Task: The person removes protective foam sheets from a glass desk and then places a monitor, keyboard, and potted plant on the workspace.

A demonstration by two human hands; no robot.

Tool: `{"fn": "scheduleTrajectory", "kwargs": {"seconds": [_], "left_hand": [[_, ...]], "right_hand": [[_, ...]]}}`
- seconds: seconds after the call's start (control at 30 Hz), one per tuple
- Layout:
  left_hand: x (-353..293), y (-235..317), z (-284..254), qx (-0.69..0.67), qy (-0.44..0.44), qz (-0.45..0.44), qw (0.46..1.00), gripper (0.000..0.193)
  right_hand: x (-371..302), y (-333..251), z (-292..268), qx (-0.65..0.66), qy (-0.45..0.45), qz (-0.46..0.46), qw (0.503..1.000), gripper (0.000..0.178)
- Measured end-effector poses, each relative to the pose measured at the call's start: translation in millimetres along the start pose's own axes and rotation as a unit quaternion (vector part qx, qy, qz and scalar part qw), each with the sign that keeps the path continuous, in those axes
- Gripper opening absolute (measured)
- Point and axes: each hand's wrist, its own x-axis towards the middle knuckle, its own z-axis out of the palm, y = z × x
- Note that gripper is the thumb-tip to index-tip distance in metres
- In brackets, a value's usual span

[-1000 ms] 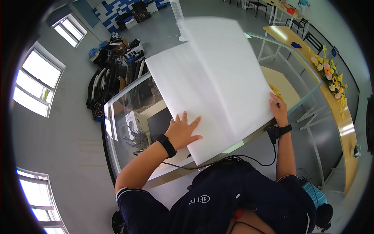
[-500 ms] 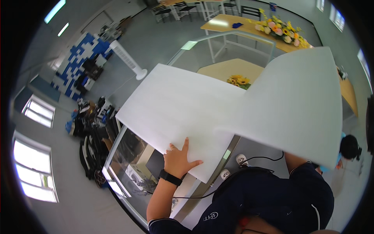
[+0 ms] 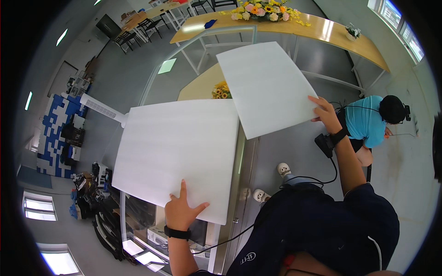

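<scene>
A large white sheet [image 3: 170, 142] lies on top of a glass display case [image 3: 246, 175], covering much of it. My left hand [image 3: 181, 212] presses down near its front edge, fingers spread and open. Another white sheet [image 3: 269, 92] is held up to the right, slightly tilted. Its left edge overlaps the far right corner of the lying one; I cannot tell whether they touch. My right hand [image 3: 326, 112] is closed on its right edge, some fingers hidden behind it.
Sunflowers [image 3: 222, 90] show beyond the sheets. A wooden table [image 3: 317, 33] with a bouquet [image 3: 264, 10] stands farther back. At right a person in a blue shirt [image 3: 363, 117] crouches by the wall. A white tower fan [image 3: 103, 109] stands left; a black cable [image 3: 304, 178] trails near my shoes.
My right hand, hidden before, now shows gripping the raised sheet, which has swung left and flattened out. My view has turned right. My left hand stays on the lying sheet.
</scene>
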Motion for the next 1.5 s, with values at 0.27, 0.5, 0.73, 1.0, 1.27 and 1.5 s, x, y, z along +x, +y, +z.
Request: {"fn": "scheduleTrajectory", "kwargs": {"seconds": [0.27, 0.5, 0.73, 1.0, 1.27, 1.5], "left_hand": [[-8, 10, 3, -0.098, 0.006, -0.100, 0.990, 0.109], [-17, 5, 17, -0.079, 0.074, -0.136, 0.985, 0.103], [-15, 5, 4, -0.104, 0.067, -0.148, 0.981, 0.086], [-17, -25, 32, -0.152, 0.030, -0.154, 0.976, 0.084], [-31, -36, 48, -0.250, 0.042, -0.088, 0.963, 0.097], [-51, -26, 47, -0.381, 0.058, 0.004, 0.923, 0.104]], "right_hand": [[68, 39, -17, 0.136, -0.058, -0.005, 0.989, 0.040], [91, 7, 31, 0.403, -0.100, 0.144, 0.898, 0.039], [78, -25, 83, 0.171, -0.161, -0.105, 0.966, 0.037], [30, -75, 177, 0.022, -0.322, -0.148, 0.935, 0.039], [18, -69, 236, -0.326, -0.275, -0.374, 0.823, 0.028], [-4, -89, 240, -0.474, -0.264, -0.309, 0.781, 0.023]]}}
